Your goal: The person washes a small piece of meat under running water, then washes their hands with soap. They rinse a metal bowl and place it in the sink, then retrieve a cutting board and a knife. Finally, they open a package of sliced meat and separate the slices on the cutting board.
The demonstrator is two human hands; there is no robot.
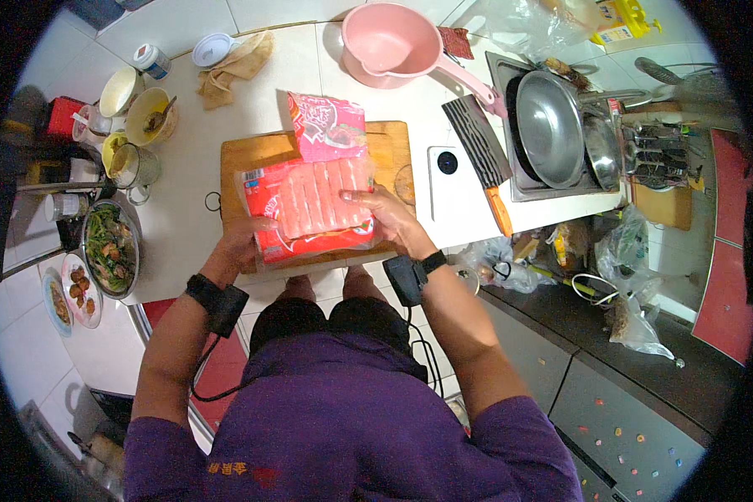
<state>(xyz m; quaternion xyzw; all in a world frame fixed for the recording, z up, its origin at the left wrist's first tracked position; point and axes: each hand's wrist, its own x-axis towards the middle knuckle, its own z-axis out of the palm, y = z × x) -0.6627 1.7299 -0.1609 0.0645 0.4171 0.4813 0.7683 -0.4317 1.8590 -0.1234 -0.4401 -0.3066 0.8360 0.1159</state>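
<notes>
Between my two hands is a flat red plastic pack of pink sausages (pixel 323 197), its clear window facing up. My left hand (pixel 241 241) grips its left edge, with the thumb on top. On the other side my right hand (pixel 389 216) holds the right edge, thumb pressed over the sausages. The pack is above a wooden cutting board (pixel 389 141). Just behind it, over the far part of the board, a pink printed packet (pixel 329 128) lies partly covered by the sausage pack.
A cleaver (pixel 480 141) with a wooden handle lies right of the board, beside a white smartphone (pixel 455 182). Behind stands a pink plastic dipper (pixel 392 47). Metal pans (pixel 549 128) fill the sink at right. Bowls (pixel 150 116) and a basin of cooked greens (pixel 111 251) line the left.
</notes>
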